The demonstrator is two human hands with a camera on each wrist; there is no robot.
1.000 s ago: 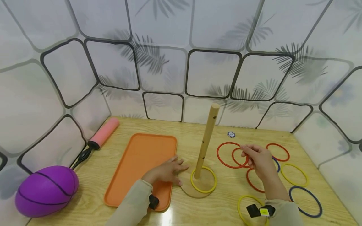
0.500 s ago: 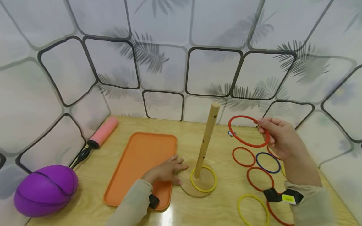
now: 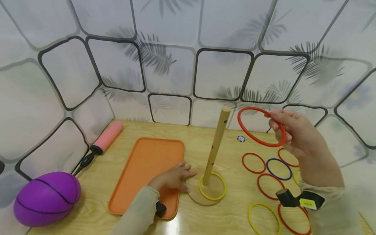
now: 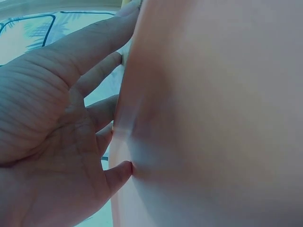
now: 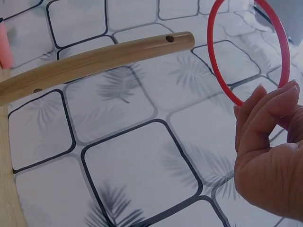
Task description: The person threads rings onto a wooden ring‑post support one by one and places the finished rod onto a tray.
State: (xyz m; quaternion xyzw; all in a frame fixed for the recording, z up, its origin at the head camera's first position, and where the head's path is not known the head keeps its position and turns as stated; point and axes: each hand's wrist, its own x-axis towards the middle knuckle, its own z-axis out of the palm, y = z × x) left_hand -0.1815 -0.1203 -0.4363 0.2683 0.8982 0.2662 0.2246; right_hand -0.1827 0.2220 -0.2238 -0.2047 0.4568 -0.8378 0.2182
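A red ring [image 3: 245,130] is pinched at its right side by my right hand [image 3: 299,133], raised above the table to the right of an upright wooden peg [image 3: 216,147]. In the right wrist view the same ring [image 5: 211,45] tilts beyond the peg's top end [image 5: 182,40]. A yellow ring [image 3: 224,189] lies round the foot of the peg on its round wooden base [image 3: 195,195]. My left hand [image 3: 173,178] spreads its fingers over the orange tray's right edge, fingertips at the base's left rim. The left wrist view shows its spread fingers [image 4: 102,75].
On the table's right lie several loose rings: red [image 3: 253,163], blue [image 3: 279,169] and yellow [image 3: 264,217]. A small poker chip [image 3: 241,138] sits behind them. Left are an orange tray [image 3: 147,166], a pink hand pump [image 3: 108,137] and a purple ball [image 3: 48,199]. Patterned walls enclose the table.
My right hand has lifted the large red ring off the table and moved it up, then slightly farther right. A blue ring behind that hand now shows. The left hand stays in place.
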